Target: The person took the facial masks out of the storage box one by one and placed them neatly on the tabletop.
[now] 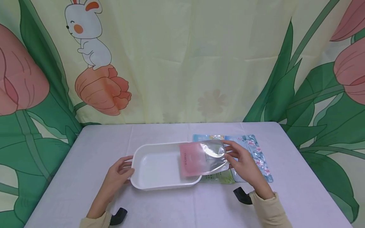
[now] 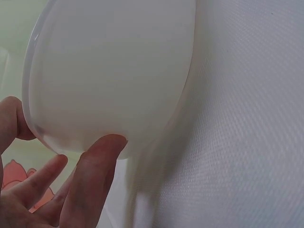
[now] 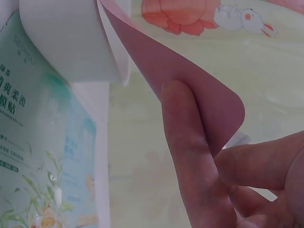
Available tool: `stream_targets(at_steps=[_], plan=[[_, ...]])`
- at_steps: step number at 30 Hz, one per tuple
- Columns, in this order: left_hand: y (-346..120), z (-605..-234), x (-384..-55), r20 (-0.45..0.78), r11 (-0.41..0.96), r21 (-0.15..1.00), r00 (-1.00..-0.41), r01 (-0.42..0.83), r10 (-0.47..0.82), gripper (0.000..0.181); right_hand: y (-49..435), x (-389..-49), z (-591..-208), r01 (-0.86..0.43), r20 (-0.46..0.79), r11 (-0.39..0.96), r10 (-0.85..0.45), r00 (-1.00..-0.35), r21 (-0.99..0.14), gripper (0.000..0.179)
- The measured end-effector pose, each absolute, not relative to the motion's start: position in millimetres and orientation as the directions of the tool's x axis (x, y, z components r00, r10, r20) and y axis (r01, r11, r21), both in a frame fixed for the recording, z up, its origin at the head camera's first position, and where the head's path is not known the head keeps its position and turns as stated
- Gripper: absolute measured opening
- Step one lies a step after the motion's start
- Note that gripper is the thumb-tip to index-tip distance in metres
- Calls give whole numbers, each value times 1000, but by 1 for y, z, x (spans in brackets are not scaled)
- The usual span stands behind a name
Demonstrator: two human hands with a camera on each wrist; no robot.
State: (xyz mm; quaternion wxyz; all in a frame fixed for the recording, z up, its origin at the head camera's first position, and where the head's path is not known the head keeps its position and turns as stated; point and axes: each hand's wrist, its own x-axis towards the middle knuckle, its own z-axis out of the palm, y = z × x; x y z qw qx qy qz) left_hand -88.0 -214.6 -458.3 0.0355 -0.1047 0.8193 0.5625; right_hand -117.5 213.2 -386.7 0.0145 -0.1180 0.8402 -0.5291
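Note:
A white rectangular tray lies on the table. At its left end my left hand grips the rim and side; in the left wrist view the thumb presses the outer wall while fingers reach the rim. My right hand pinches the right edge of a pink and silver sheet mask packet. The packet's pink end overhangs the tray's right part. Close up in the right wrist view, the packet's mauve back bends at the fingers.
More mask packets lie right of the tray: a blue floral one, a light blue one and a green one, partly hidden under the held packet. A white cloth covers the table. Behind hangs a printed curtain.

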Motion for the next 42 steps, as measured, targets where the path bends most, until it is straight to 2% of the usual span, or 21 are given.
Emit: stream_targets(at_steps=[31, 42], plan=[[-214, -454, -88, -184, 361, 906, -973, -223, -139, 53, 275, -99, -372, -110, 49, 557, -122, -991, -823, 57], [-216, -450, -88, -190, 362, 903, -971, -230, -143, 52, 290, -93, -389, 17, -92, 540, -111, -990, -842, 58]])
